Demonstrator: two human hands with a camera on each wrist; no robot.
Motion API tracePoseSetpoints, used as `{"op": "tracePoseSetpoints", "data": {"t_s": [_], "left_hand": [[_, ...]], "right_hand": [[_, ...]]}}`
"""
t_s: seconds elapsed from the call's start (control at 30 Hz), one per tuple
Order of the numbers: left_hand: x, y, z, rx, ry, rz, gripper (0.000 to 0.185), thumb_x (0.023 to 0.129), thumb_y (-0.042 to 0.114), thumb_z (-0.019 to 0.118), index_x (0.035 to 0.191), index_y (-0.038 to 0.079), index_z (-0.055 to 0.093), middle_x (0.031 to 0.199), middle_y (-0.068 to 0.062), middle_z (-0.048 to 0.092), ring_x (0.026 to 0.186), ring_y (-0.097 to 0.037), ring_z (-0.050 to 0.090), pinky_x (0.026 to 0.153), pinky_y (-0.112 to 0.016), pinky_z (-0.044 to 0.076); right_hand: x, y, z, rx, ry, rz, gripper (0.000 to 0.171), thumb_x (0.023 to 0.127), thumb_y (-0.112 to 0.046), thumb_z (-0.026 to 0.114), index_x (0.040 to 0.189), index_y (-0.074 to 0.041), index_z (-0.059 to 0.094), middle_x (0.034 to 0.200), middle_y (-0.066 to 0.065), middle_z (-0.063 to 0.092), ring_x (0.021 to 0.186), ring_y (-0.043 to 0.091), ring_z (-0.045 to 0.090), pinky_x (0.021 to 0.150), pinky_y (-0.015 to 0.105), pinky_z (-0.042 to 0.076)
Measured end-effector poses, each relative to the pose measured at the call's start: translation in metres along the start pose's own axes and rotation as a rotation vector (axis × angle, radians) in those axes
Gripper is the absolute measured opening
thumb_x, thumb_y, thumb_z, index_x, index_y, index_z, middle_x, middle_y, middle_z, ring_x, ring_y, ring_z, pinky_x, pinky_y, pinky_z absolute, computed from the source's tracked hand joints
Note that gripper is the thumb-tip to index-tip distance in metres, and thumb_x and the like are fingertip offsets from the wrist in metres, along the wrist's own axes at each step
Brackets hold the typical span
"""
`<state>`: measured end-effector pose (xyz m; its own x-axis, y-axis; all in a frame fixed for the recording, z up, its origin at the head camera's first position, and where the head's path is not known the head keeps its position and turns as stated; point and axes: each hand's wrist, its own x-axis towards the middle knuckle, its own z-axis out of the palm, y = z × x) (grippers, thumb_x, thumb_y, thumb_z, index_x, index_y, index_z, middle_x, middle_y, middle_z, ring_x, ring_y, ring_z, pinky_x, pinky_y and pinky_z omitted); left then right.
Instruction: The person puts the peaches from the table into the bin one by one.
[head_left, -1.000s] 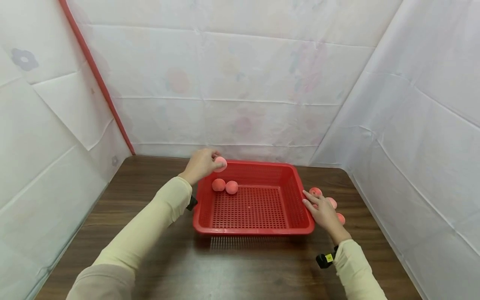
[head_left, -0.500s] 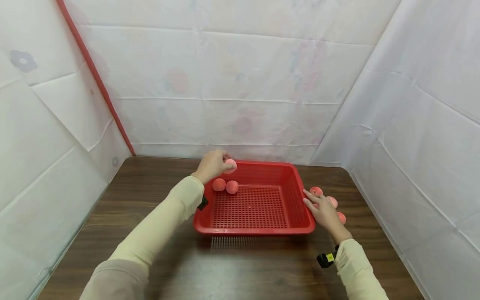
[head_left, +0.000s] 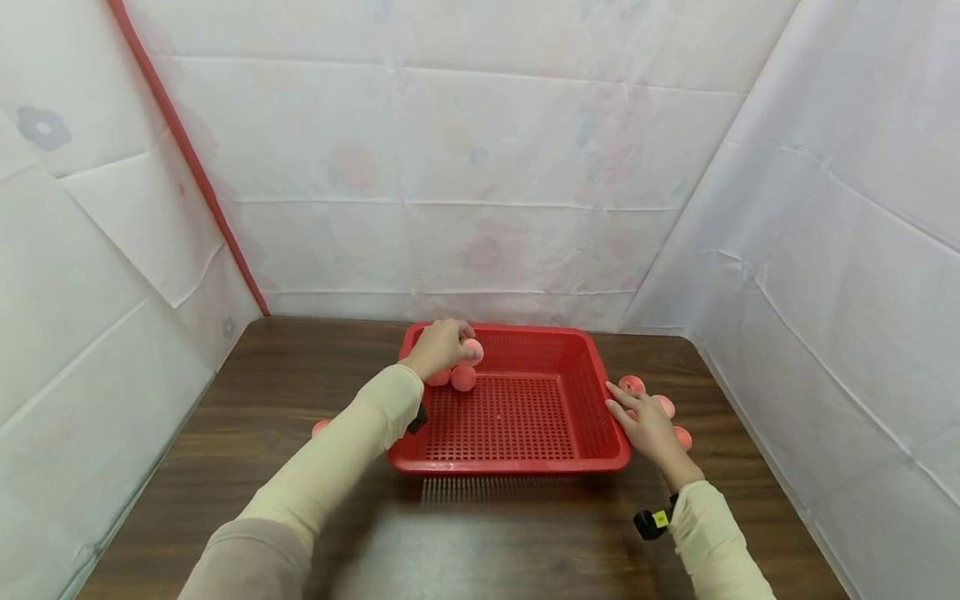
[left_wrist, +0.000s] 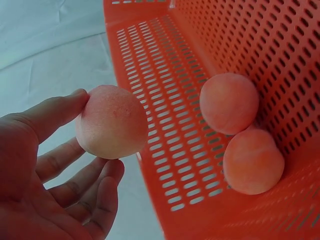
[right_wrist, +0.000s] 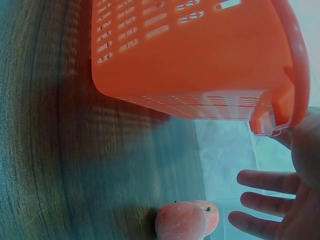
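Observation:
My left hand (head_left: 441, 348) is over the back left part of the red plastic basket (head_left: 510, 467). Between its thumb and fingers it holds a pale pink peach (left_wrist: 112, 121), raised above the basket floor. Two more peaches lie side by side inside: one peach (left_wrist: 229, 103) beside another peach (left_wrist: 253, 160). My right hand (head_left: 651, 429) is at the basket's right rim, thumb and index finger on it, the thumb partly hidden behind the rim. Its other fingers (right_wrist: 265, 181) reach out straight and hold nothing.
Right of the basket, on the brown wooden table (head_left: 480, 550), lie several peaches (head_left: 632, 385), partly covered by my right hand. Another peach (head_left: 320, 427) shows behind my left sleeve (head_left: 352, 450). White sheets (head_left: 480, 250) rise behind the table and at both sides.
My left hand has moved right and a little down with its peach, further over the basket. A peach on the left of the table has come into sight. My right hand stays put.

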<state>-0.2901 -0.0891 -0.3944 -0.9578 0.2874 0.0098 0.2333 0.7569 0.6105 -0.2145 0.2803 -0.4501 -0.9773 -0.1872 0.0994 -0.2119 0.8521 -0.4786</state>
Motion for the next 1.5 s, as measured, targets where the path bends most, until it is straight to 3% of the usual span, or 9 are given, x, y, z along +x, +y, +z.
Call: {"op": "tracePoseSetpoints", "data": {"t_s": [0.2, 0.43, 0.6, 0.8, 1.07, 1.3, 1.4, 1.5], "left_hand": [[0.000, -0.004, 0.009, 0.030, -0.007, -0.003, 0.033, 0.088, 0.023, 0.072, 0.117, 0.005, 0.069, 0.108, -0.009, 0.071, 0.096, -0.024, 0.066, 0.085, -0.039, 0.053], [0.005, -0.005, 0.019, 0.008, -0.064, -0.023, 0.038, 0.088, 0.024, 0.072, 0.120, 0.004, 0.067, 0.119, -0.010, 0.069, 0.110, -0.028, 0.064, 0.094, -0.042, 0.051], [0.009, -0.003, 0.027, 0.041, -0.091, -0.021, 0.038, 0.087, 0.026, 0.074, 0.119, 0.005, 0.068, 0.118, -0.010, 0.069, 0.109, -0.029, 0.064, 0.093, -0.043, 0.052], [0.014, -0.004, 0.037, 0.077, -0.128, -0.012, 0.037, 0.087, 0.025, 0.074, 0.119, 0.008, 0.068, 0.120, -0.009, 0.068, 0.111, -0.028, 0.063, 0.093, -0.042, 0.052], [0.016, -0.003, 0.046, 0.040, -0.187, 0.011, 0.039, 0.090, 0.023, 0.070, 0.126, 0.008, 0.064, 0.126, -0.008, 0.065, 0.117, -0.029, 0.059, 0.095, -0.041, 0.050], [0.015, -0.007, 0.054, 0.054, -0.201, 0.049, 0.034, 0.095, 0.020, 0.064, 0.127, 0.009, 0.064, 0.126, -0.007, 0.065, 0.119, -0.027, 0.057, 0.099, -0.040, 0.048], [0.018, -0.010, 0.057, 0.079, -0.197, 0.057, 0.034, 0.095, 0.020, 0.063, 0.128, 0.010, 0.063, 0.126, -0.007, 0.065, 0.122, -0.027, 0.056, 0.101, -0.040, 0.047], [0.020, -0.011, 0.059, 0.111, -0.198, 0.061, 0.036, 0.094, 0.020, 0.066, 0.127, 0.009, 0.064, 0.126, -0.008, 0.065, 0.121, -0.028, 0.056, 0.100, -0.041, 0.047]], "right_hand": [[-0.001, -0.002, 0.000, 0.006, -0.010, 0.004, 0.049, 0.100, -0.033, 0.054, 0.143, -0.011, 0.050, 0.113, 0.025, 0.062, 0.097, 0.031, 0.057, 0.073, 0.038, 0.045], [-0.003, -0.002, 0.002, 0.003, 0.011, 0.009, 0.048, 0.100, -0.033, 0.053, 0.143, -0.011, 0.050, 0.128, 0.030, 0.058, 0.111, 0.040, 0.057, 0.083, 0.052, 0.050], [-0.003, -0.001, 0.002, 0.011, 0.009, 0.015, 0.049, 0.100, -0.034, 0.053, 0.144, -0.012, 0.049, 0.132, 0.030, 0.056, 0.117, 0.043, 0.055, 0.089, 0.056, 0.049], [-0.004, -0.001, 0.002, 0.025, 0.002, 0.024, 0.050, 0.100, -0.033, 0.054, 0.144, -0.012, 0.048, 0.132, 0.028, 0.057, 0.117, 0.041, 0.056, 0.089, 0.055, 0.048], [-0.004, 0.000, 0.003, 0.043, 0.015, 0.014, 0.050, 0.100, -0.034, 0.054, 0.145, -0.012, 0.048, 0.138, 0.027, 0.054, 0.119, 0.042, 0.056, 0.090, 0.055, 0.048], [-0.004, 0.000, 0.004, 0.060, -0.009, 0.037, 0.052, 0.098, -0.034, 0.056, 0.145, -0.014, 0.048, 0.119, 0.021, 0.066, 0.087, 0.026, 0.062, 0.074, 0.036, 0.047], [-0.003, 0.000, 0.003, 0.059, -0.006, 0.035, 0.051, 0.099, -0.034, 0.056, 0.145, -0.014, 0.047, 0.115, 0.020, 0.066, 0.091, 0.028, 0.064, 0.076, 0.037, 0.048], [-0.001, -0.001, 0.002, 0.054, 0.005, 0.021, 0.050, 0.099, -0.034, 0.055, 0.145, -0.014, 0.048, 0.128, 0.024, 0.061, 0.107, 0.035, 0.061, 0.081, 0.043, 0.048]]}}
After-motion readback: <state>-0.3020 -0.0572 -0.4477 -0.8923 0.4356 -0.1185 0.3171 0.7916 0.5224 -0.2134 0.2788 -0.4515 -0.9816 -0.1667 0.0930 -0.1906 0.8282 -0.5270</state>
